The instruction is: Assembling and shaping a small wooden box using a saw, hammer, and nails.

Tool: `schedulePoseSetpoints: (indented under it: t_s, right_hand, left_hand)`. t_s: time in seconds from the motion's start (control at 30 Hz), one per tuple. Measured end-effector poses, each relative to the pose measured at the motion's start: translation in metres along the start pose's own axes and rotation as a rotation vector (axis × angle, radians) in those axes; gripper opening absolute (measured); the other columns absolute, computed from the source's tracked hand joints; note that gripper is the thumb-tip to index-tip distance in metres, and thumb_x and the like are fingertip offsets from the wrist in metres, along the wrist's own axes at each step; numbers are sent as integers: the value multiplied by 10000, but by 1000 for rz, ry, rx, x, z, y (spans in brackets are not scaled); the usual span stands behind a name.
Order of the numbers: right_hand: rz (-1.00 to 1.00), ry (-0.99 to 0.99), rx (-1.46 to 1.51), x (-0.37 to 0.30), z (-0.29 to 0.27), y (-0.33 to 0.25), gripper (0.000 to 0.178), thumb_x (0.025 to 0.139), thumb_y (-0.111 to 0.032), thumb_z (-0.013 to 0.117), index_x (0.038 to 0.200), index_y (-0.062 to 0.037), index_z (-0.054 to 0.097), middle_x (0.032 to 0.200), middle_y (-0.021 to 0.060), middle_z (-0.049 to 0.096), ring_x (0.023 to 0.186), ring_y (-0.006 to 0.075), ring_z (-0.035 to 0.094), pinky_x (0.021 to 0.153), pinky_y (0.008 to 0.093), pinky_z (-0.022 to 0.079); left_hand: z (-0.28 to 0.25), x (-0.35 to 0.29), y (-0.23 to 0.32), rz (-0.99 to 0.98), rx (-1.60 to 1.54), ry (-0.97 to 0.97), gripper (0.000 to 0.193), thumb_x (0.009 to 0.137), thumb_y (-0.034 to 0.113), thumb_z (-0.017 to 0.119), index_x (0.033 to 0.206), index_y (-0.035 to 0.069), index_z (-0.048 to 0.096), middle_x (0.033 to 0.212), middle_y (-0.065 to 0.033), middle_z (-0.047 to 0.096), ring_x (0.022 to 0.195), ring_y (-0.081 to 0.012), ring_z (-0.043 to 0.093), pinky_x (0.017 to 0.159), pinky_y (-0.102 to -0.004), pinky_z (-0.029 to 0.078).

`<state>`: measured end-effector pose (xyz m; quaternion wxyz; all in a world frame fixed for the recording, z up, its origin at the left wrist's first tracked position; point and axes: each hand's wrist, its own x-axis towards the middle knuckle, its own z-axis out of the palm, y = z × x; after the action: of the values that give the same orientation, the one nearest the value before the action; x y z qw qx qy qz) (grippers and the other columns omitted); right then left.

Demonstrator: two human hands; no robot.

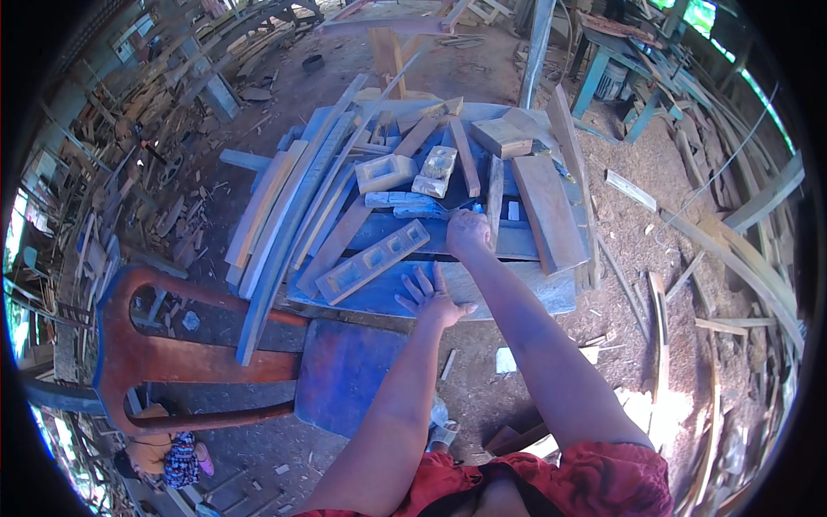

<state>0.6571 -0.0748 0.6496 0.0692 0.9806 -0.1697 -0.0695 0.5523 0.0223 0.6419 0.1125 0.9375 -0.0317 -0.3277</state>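
My left hand (428, 297) lies with fingers spread on the near part of a wooden workbench (525, 289). Beside it, to the left, is a long wooden block with several square recesses (372, 262). Farther forward, my right hand (470, 233) is closed low over the bench; whatever its fingers grip is hidden. Just left of that fist are pale, blue-lit wood pieces (405, 203). Beyond them sit a block with a rectangular recess (385, 173) and a smaller notched block (435, 171). A wide plank (549, 214) rests to the right of the fist.
Long wood strips (297, 198) are stacked along the bench's left side, some jutting toward me. A reddish-brown wooden chair (207, 358) stands at the near left. A person (164, 452) is low at the bottom left. Scrap timber and a teal-legged table (594, 82) lie beyond.
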Motion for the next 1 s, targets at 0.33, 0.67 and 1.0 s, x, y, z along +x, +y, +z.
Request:
schedulePoseSetpoints:
  t_s: [0.33, 0.67, 1.0]
  right_hand:
    - [167, 101, 1037, -5, 2, 88, 376, 758, -63, 552, 1129, -6, 518, 901, 205, 643, 828, 244, 661, 719, 369, 525]
    - [98, 4, 2144, -250, 22, 194, 597, 721, 55, 585, 1293, -44, 448, 814, 46, 561, 678, 132, 578, 571, 264, 483]
    - [621, -400, 1846, -554, 194, 240, 109, 834, -46, 601, 932, -69, 558, 742, -1, 561, 635, 82, 568, 567, 237, 463]
  left_hand:
    - [-5, -2, 10, 12, 14, -34, 1275, 660, 708, 652, 1473, 174, -172, 1518, -210, -208, 1370, -445, -231, 1033, -681, -102]
    - [12, 1, 6, -33, 128, 74, 1290, 633, 738, 652, 1482, 166, -133, 1531, -225, -135, 1393, -446, -156, 1065, -663, -24]
    - [24, 56, -20, 66, 184, 192, 1320, 597, 849, 570, 1475, 178, -151, 1513, -269, -133, 1393, -461, -107, 1112, -578, 61]
